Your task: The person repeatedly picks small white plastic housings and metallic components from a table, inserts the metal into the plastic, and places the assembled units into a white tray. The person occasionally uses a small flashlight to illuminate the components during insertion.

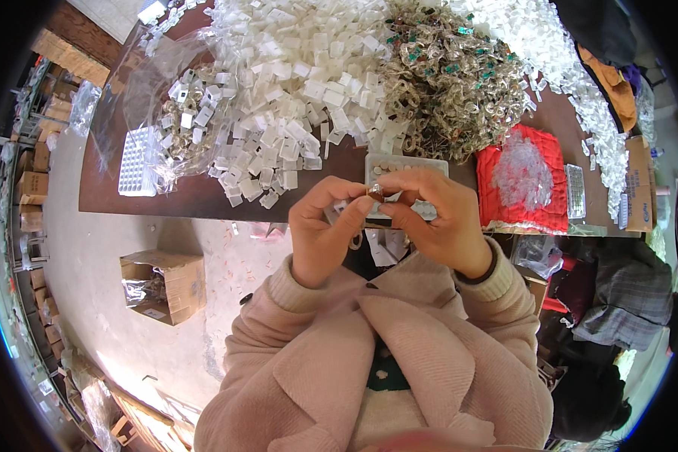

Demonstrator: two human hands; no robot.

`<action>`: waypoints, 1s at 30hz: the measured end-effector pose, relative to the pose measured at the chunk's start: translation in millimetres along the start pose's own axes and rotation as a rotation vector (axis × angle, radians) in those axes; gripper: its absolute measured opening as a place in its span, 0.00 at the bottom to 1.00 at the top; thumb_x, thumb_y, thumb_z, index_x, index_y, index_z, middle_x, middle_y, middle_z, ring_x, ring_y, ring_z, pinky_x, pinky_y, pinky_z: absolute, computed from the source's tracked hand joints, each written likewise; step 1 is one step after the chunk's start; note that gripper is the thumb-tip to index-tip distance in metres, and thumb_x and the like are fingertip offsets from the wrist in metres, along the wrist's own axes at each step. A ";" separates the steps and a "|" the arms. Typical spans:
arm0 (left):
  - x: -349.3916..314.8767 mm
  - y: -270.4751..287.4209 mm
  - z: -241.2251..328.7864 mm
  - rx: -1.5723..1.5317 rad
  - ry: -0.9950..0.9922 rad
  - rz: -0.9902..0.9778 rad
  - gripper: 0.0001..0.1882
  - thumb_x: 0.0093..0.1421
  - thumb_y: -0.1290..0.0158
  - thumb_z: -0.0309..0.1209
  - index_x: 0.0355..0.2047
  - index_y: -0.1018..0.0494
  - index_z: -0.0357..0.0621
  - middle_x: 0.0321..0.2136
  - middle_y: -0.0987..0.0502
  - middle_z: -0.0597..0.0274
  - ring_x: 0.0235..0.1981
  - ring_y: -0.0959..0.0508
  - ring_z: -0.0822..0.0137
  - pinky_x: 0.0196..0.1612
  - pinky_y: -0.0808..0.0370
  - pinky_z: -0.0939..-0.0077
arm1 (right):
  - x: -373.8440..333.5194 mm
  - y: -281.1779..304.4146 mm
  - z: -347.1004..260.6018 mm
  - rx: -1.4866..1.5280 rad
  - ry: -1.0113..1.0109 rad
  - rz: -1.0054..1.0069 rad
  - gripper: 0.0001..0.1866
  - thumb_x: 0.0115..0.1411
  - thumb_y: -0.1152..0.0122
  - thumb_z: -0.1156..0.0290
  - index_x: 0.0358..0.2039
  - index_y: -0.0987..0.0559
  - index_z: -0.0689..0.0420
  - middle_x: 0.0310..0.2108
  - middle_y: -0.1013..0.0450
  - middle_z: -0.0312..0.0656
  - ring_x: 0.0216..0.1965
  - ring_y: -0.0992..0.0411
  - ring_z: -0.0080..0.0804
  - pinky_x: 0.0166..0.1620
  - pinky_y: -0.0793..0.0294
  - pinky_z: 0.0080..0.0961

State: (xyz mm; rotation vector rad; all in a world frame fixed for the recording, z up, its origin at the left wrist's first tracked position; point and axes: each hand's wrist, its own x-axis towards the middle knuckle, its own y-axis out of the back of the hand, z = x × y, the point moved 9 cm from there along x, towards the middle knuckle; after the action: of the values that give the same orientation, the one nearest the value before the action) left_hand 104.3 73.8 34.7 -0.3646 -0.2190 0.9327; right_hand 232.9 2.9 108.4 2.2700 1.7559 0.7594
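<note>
Both my hands meet over the table's near edge, fingertips pinched together. Between them is a small shiny piece with a brown part (376, 193), too small to name surely. My left hand (320, 222) grips it from the left with thumb and forefinger, and something clear and ring-like (356, 240) shows below that thumb. My right hand (444, 220) pinches the same piece from the right. Just behind my hands sits a shallow clear plastic tray (438, 163) with small round pale pieces in it, partly hidden by my right hand.
White translucent plastic pieces (301, 90) are heaped on the dark table (226, 203). Beside them lies a tangled pile of clear-gold pieces with green bits (452, 83). A red cloth (492, 188) bears clear bits. A white gridded tray (137, 162) is at left, an open cardboard box (181, 290) on the floor.
</note>
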 end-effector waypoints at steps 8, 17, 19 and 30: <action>-12.9 1.2 -21.1 -0.013 0.119 0.029 0.05 0.63 0.45 0.21 0.38 0.22 0.35 0.24 0.25 0.69 0.20 0.33 0.84 0.22 0.38 0.88 | -23.6 -4.7 9.4 -0.148 0.052 0.128 0.15 0.52 0.29 0.78 0.41 0.20 0.57 0.35 0.22 0.44 0.32 0.22 0.41 0.34 0.22 0.28; -17.5 -10.1 -30.7 -0.065 0.172 0.104 0.05 0.62 0.43 0.21 0.39 0.20 0.38 0.24 0.24 0.70 0.19 0.32 0.83 0.21 0.38 0.87 | -38.5 2.4 4.0 -0.161 0.103 0.318 0.13 0.54 0.32 0.82 0.40 0.21 0.60 0.33 0.23 0.44 0.34 0.21 0.39 0.37 0.22 0.29; -6.2 -12.2 -15.7 0.177 0.090 0.059 0.06 0.60 0.41 0.20 0.38 0.20 0.39 0.23 0.24 0.70 0.20 0.31 0.82 0.22 0.36 0.86 | -40.5 9.8 4.2 -0.209 0.133 0.339 0.12 0.55 0.34 0.84 0.40 0.21 0.61 0.34 0.22 0.43 0.33 0.24 0.31 0.37 0.24 0.25; 90.8 -39.9 8.1 1.739 -0.540 -0.146 0.05 0.59 0.44 0.28 0.35 0.21 0.53 0.31 0.24 0.63 0.26 0.22 0.54 0.26 0.26 0.64 | -53.6 36.6 37.5 0.013 -0.072 0.378 0.10 0.56 0.38 0.85 0.39 0.22 0.61 0.31 0.26 0.42 0.27 0.30 0.28 0.32 0.29 0.22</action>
State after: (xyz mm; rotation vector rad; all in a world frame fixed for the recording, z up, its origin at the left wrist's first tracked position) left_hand 183.8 127.8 60.4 1.4921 0.1291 0.7608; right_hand 273.1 -51.9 76.8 2.6390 1.3190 0.7148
